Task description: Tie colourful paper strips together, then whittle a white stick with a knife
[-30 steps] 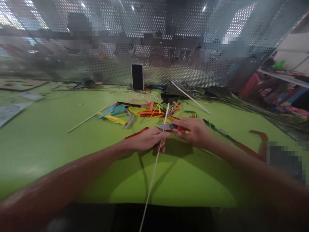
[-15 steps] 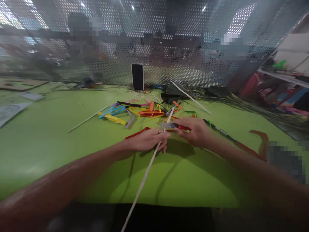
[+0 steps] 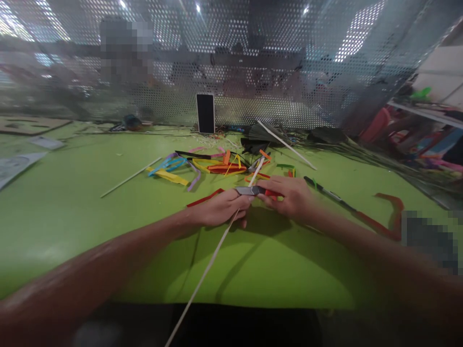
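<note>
My left hand (image 3: 227,208) is closed around a long, thin pale stick (image 3: 213,258), which slants from the bottom edge up past my fingers. In my right hand (image 3: 289,195) is a utility knife (image 3: 271,193) with a red handle and grey blade. The blade lies across the stick, close to my left thumb and index finger. Just beyond both hands lies a pile of coloured strips (image 3: 224,168) in orange, yellow, blue, purple and black. A red strip (image 3: 205,198) runs partly under my left hand.
A phone (image 3: 206,113) stands upright against the perforated metal screen (image 3: 231,58). Loose pale sticks lie left (image 3: 130,177) and back right. A dark pen-like stick (image 3: 327,193) and a red strip (image 3: 392,212) are at the right. Papers (image 3: 18,166) lie far left on the green table (image 3: 83,168).
The knife blade has moved slightly down along the stick towards my left fingers. The stick's lower end has swung a little to the left.
</note>
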### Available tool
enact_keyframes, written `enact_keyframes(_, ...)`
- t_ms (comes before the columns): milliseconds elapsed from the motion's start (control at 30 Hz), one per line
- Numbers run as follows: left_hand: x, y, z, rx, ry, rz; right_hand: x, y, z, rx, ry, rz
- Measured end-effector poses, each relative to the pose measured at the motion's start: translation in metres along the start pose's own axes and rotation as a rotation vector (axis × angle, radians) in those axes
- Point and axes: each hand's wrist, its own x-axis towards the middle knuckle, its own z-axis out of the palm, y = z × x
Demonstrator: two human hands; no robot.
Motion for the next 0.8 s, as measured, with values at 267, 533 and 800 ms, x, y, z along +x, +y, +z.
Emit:
enact_keyframes(267,0.002,-0.004,-0.004,0.05,-0.024,-0.014,-0.001,0.003,0.001,-0.018,0.02,-0.004)
enact_keyframes(533,0.0,0.004,-0.004,0.106,-0.079,0.032,0.003,0.022,0.002,0.008,0.13,0.048)
enact_keyframes(800,0.002,0.001,-0.006,0.1,-0.074,0.048,0.005,0.032,0.002,-0.029,0.15,0.08)
